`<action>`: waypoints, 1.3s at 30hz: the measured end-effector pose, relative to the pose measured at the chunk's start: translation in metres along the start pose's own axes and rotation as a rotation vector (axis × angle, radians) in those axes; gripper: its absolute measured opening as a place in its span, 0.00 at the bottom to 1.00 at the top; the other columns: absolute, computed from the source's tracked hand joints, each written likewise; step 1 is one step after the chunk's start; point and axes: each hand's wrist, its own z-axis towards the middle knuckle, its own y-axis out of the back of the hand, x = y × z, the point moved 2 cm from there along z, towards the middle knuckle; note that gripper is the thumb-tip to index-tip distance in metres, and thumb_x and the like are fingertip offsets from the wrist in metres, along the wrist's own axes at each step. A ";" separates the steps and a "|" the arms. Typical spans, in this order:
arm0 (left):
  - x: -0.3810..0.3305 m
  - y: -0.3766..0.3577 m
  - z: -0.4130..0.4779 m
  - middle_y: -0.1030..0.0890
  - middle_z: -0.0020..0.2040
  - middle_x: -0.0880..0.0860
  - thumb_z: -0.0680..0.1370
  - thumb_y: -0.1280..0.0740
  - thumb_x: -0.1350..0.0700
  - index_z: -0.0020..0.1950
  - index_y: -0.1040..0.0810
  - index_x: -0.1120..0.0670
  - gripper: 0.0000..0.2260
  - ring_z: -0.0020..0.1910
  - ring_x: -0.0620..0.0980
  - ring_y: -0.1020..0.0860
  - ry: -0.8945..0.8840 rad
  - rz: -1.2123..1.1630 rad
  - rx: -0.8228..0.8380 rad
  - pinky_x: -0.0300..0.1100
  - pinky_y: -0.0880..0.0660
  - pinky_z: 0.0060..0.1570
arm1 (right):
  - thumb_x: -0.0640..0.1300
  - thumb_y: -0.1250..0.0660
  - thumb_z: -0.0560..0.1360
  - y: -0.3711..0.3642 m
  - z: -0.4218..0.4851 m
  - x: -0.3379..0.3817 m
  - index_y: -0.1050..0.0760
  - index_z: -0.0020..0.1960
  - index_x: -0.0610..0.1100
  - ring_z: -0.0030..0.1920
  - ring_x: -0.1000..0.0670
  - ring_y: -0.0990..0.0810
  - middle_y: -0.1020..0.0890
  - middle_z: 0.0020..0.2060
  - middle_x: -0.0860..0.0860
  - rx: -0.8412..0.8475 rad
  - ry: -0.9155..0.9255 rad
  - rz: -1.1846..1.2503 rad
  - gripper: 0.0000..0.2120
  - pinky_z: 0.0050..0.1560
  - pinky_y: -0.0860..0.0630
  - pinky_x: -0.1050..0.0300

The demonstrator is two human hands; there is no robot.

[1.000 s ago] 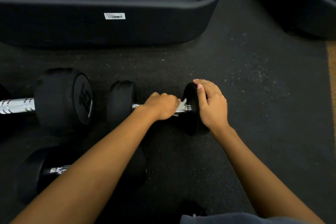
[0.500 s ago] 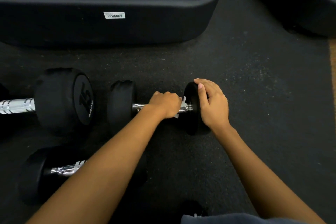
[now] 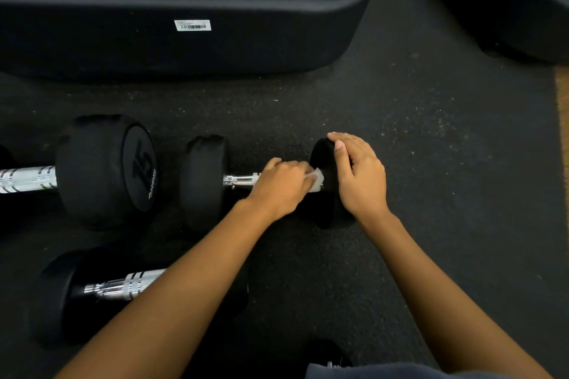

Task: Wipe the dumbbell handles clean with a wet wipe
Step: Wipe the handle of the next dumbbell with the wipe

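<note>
Sliding a little along the bar toward the right-hand weight since the earlier frames, the left hand stays closed around the wet wipe and the chrome handle of the small dumbbell, which lies crosswise on the black rubber floor just right of a larger dumbbell marked 15. Meanwhile the right hand curls over the top of the right weight head to steady it. Wiping looks mid-stroke on this bright, ringed, knurled bar, so the next move probably calls for a return pass toward the bare left stretch, then the dumbbell nearer the person.
</note>
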 end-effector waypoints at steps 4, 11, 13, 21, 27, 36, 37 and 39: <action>0.000 0.001 -0.015 0.24 0.55 0.51 0.75 0.32 0.53 0.58 0.25 0.54 0.13 0.56 0.50 0.28 -0.072 -0.044 -0.209 0.42 0.39 0.63 | 0.47 0.47 0.79 0.000 -0.001 0.000 0.23 0.60 0.43 0.62 0.55 0.27 0.20 0.57 0.51 -0.011 0.005 0.005 0.18 0.63 0.33 0.59; -0.014 -0.011 -0.019 0.23 0.43 0.56 0.63 0.24 0.63 0.45 0.25 0.59 0.15 0.41 0.55 0.24 -0.111 0.068 -0.363 0.48 0.25 0.42 | 0.47 0.47 0.79 0.000 0.000 0.000 0.23 0.60 0.44 0.62 0.55 0.27 0.20 0.57 0.51 -0.008 -0.006 0.008 0.18 0.63 0.33 0.60; -0.007 -0.009 -0.024 0.23 0.41 0.56 0.62 0.24 0.64 0.43 0.25 0.59 0.15 0.39 0.55 0.24 -0.148 0.081 -0.391 0.48 0.24 0.39 | 0.47 0.47 0.79 0.000 -0.001 0.001 0.23 0.59 0.43 0.62 0.55 0.27 0.20 0.57 0.51 -0.010 -0.002 0.012 0.18 0.63 0.33 0.60; -0.018 -0.013 -0.018 0.24 0.40 0.55 0.65 0.27 0.65 0.42 0.25 0.58 0.10 0.38 0.53 0.25 -0.171 0.092 -0.415 0.45 0.28 0.40 | 0.48 0.47 0.79 -0.001 0.000 0.000 0.23 0.60 0.44 0.62 0.56 0.28 0.20 0.58 0.52 -0.010 -0.003 0.002 0.18 0.63 0.33 0.60; -0.007 -0.010 -0.022 0.21 0.45 0.55 0.65 0.26 0.65 0.45 0.23 0.59 0.11 0.43 0.54 0.23 -0.233 0.095 -0.369 0.44 0.28 0.47 | 0.47 0.47 0.79 0.000 0.001 -0.001 0.23 0.59 0.44 0.61 0.56 0.27 0.20 0.57 0.52 -0.012 -0.003 0.013 0.17 0.62 0.32 0.60; 0.002 -0.007 -0.023 0.22 0.61 0.53 0.80 0.39 0.53 0.65 0.27 0.56 0.16 0.61 0.50 0.27 -0.055 -0.019 -0.265 0.41 0.40 0.65 | 0.47 0.47 0.79 0.000 0.001 0.001 0.23 0.59 0.43 0.62 0.55 0.27 0.20 0.57 0.51 -0.009 0.000 0.016 0.18 0.63 0.32 0.60; 0.001 -0.006 -0.018 0.23 0.61 0.52 0.81 0.43 0.52 0.66 0.27 0.55 0.16 0.61 0.49 0.27 -0.033 0.010 -0.224 0.41 0.43 0.66 | 0.47 0.47 0.79 0.000 0.001 0.001 0.23 0.59 0.43 0.62 0.55 0.27 0.20 0.57 0.51 -0.006 -0.001 0.016 0.18 0.63 0.32 0.59; 0.006 -0.003 -0.010 0.21 0.60 0.52 0.82 0.48 0.50 0.64 0.26 0.53 0.17 0.60 0.49 0.26 0.015 0.125 -0.141 0.43 0.45 0.67 | 0.47 0.47 0.79 0.000 0.000 0.001 0.23 0.59 0.43 0.62 0.54 0.27 0.20 0.57 0.51 -0.003 -0.001 0.014 0.18 0.64 0.31 0.56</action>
